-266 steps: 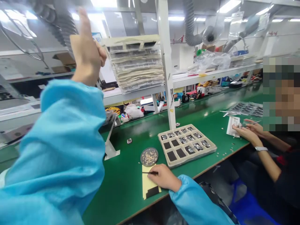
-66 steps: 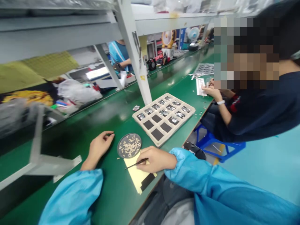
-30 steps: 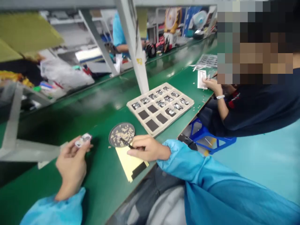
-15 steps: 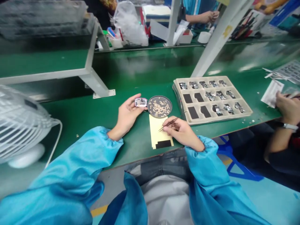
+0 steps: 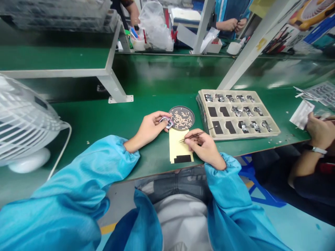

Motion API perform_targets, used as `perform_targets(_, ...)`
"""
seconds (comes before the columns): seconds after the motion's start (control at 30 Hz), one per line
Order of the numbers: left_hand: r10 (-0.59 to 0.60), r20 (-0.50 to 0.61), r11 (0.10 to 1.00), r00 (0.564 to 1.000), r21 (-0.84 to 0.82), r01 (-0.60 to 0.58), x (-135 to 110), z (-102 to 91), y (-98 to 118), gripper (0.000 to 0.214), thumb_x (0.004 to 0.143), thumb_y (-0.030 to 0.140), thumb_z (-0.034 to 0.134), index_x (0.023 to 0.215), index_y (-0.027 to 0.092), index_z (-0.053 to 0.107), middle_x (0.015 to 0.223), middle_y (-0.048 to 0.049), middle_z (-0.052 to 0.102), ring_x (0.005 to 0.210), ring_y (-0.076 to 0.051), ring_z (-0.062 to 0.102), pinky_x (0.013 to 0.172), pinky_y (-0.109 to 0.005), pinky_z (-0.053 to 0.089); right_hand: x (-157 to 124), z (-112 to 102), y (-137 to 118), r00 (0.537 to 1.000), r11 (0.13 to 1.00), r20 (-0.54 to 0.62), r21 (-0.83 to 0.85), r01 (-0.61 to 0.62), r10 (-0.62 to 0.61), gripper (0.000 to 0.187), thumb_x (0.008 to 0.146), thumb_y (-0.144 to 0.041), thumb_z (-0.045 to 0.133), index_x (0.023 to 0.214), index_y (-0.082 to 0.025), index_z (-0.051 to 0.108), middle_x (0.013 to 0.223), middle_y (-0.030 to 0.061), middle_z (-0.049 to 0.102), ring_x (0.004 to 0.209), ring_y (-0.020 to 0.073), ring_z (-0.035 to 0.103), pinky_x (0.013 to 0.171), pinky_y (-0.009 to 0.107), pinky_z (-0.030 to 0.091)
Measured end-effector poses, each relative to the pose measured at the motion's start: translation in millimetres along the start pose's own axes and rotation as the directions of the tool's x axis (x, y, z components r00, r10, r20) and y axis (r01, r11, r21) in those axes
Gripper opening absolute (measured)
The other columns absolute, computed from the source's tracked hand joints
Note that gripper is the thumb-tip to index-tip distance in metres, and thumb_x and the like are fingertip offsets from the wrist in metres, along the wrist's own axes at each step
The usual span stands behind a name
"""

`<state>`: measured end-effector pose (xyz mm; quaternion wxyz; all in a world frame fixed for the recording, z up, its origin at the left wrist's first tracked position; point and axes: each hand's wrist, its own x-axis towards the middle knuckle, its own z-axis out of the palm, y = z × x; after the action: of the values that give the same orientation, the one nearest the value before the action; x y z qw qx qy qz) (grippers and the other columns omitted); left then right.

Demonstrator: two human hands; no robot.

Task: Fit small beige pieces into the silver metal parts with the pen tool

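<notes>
Between the thumb and fingers of my left hand (image 5: 151, 127) is a small rounded casing (image 5: 166, 122) with a pinkish rim and a metallic inside, tilted beside the round dish. That dark dish (image 5: 194, 118) holds many tiny tan pieces. My right hand (image 5: 202, 144) grips dark tweezers (image 5: 192, 136), their tips pointing left over a yellow sheet (image 5: 178, 144). A black strip (image 5: 182, 159) lies on the sheet's near end. To the right stands a beige compartment tray (image 5: 242, 136) with black pads and shiny metal parts in its pockets.
A white fan (image 5: 26, 118) stands at the left, under a shelf post (image 5: 117, 87). A slanted post (image 5: 242, 45) rises behind the tray. At the right, a co-worker's hand (image 5: 319, 129) holds a white packet (image 5: 302, 113). Another person's hands (image 5: 232, 25) show across the bench.
My left hand has shifted right toward the dish, and the casing in it has turned to a tilt. My right hand keeps the tweezers over the yellow sheet. The view has shifted slightly.
</notes>
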<state>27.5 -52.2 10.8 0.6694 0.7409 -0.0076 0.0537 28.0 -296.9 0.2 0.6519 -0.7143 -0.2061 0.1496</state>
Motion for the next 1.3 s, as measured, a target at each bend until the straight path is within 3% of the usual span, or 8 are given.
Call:
perform_targets(0.1, -0.004, 0.058, 0.993, 0.998, 0.115, -0.003, -8, 5.7, 1, 0.028, 0.085, 0.023, 0.072, 0.112, 0.014, 0.073, 0.091, -0.0066, 0.079, 0.073, -0.016, 0.073, 0.068, -0.026, 0.058, -2, 0, 0, 0.982, 0.987, -0.105, -0.010, 0.158, -0.158, 0.023, 0.093, -0.042, 0.077, 0.101, -0.021, 0.072, 0.095, 0.0043, 0.071, 0.062, 0.0107, 0.063, 0.053, 0.025, 0.053)
perform_targets(0.2, 0.044, 0.178, 0.962, 0.983, 0.257, -0.090, -16, 9.8, 0, 0.024, 0.085, 0.023, 0.072, 0.108, 0.017, 0.076, 0.096, -0.0056, 0.080, 0.081, -0.017, 0.074, 0.073, -0.025, 0.056, -3, 1, 0, 0.954, 0.964, -0.139, -0.065, 0.260, -0.266, 0.021, 0.095, -0.042, 0.075, 0.101, -0.021, 0.073, 0.104, 0.0068, 0.072, 0.066, 0.0121, 0.065, 0.055, 0.027, 0.055)
perform_targets(0.3, 0.088, 0.238, 0.924, 0.967, 0.343, -0.169, -18, 11.3, -1, 0.024, 0.085, 0.024, 0.071, 0.107, 0.019, 0.077, 0.101, -0.0047, 0.080, 0.086, -0.018, 0.074, 0.077, -0.027, 0.056, -3, 1, -1, 0.963, 0.960, -0.120, -0.169, 0.221, -0.243, 0.025, 0.096, -0.045, 0.074, 0.101, -0.021, 0.075, 0.106, 0.0085, 0.075, 0.071, 0.0151, 0.067, 0.060, 0.030, 0.058)
perform_targets(0.43, 0.076, 0.239, 0.907, 0.968, 0.387, -0.167, -18, 11.2, -1, 0.025, 0.085, 0.025, 0.069, 0.108, 0.019, 0.078, 0.102, -0.0050, 0.080, 0.087, -0.019, 0.074, 0.075, -0.027, 0.055, -2, 1, -2, 0.965, 0.933, -0.100, -0.297, 0.204, -0.243, 0.027, 0.096, -0.047, 0.074, 0.101, -0.021, 0.077, 0.104, 0.0083, 0.077, 0.070, 0.0160, 0.068, 0.063, 0.032, 0.059)
perform_targets(0.7, 0.093, 0.249, 0.861, 0.964, 0.466, -0.204, -17, 11.0, 1, 0.027, 0.084, 0.024, 0.067, 0.109, 0.020, 0.078, 0.098, -0.0024, 0.080, 0.081, -0.017, 0.071, 0.071, -0.026, 0.050, 0, 3, -2, 0.951, 0.912, -0.095, -0.327, 0.248, -0.293, 0.021, 0.096, -0.041, 0.074, 0.102, -0.021, 0.078, 0.105, 0.0078, 0.078, 0.071, 0.0158, 0.069, 0.063, 0.031, 0.057)
perform_targets(0.97, 0.119, 0.277, 0.825, 0.954, 0.507, -0.250, -18, 8.4, 1, 0.026, 0.086, 0.026, 0.066, 0.109, 0.023, 0.079, 0.094, 0.0008, 0.080, 0.072, -0.014, 0.066, 0.068, -0.024, 0.045, -1, 4, -2, 0.953, 0.914, -0.111, -0.331, 0.233, -0.283, 0.024, 0.096, -0.044, 0.073, 0.103, -0.021, 0.078, 0.105, 0.0085, 0.078, 0.069, 0.0160, 0.069, 0.063, 0.032, 0.059)
perform_targets(1.13, 0.134, 0.292, 0.830, 0.947, 0.489, -0.268, -17, 7.8, 1, 0.028, 0.088, 0.028, 0.066, 0.111, 0.024, 0.080, 0.100, -0.0004, 0.081, 0.079, -0.016, 0.070, 0.071, -0.025, 0.048, 0, 4, -4, 0.968, 0.928, -0.076, -0.313, 0.204, -0.238, 0.022, 0.096, -0.043, 0.074, 0.101, -0.021, 0.077, 0.103, 0.0074, 0.078, 0.067, 0.0150, 0.068, 0.063, 0.031, 0.058)
perform_targets(1.3, 0.122, 0.309, 0.855, 0.943, 0.449, -0.258, -15, 6.3, 0, 0.029, 0.088, 0.029, 0.067, 0.112, 0.025, 0.081, 0.103, -0.0009, 0.082, 0.082, -0.018, 0.072, 0.072, -0.025, 0.049, 0, 0, -5, 0.998, 0.991, -0.004, -0.115, 0.061, -0.062, 0.026, 0.099, -0.047, 0.069, 0.101, -0.021, 0.068, 0.107, 0.0060, 0.074, 0.065, 0.0116, 0.066, 0.062, 0.028, 0.058)
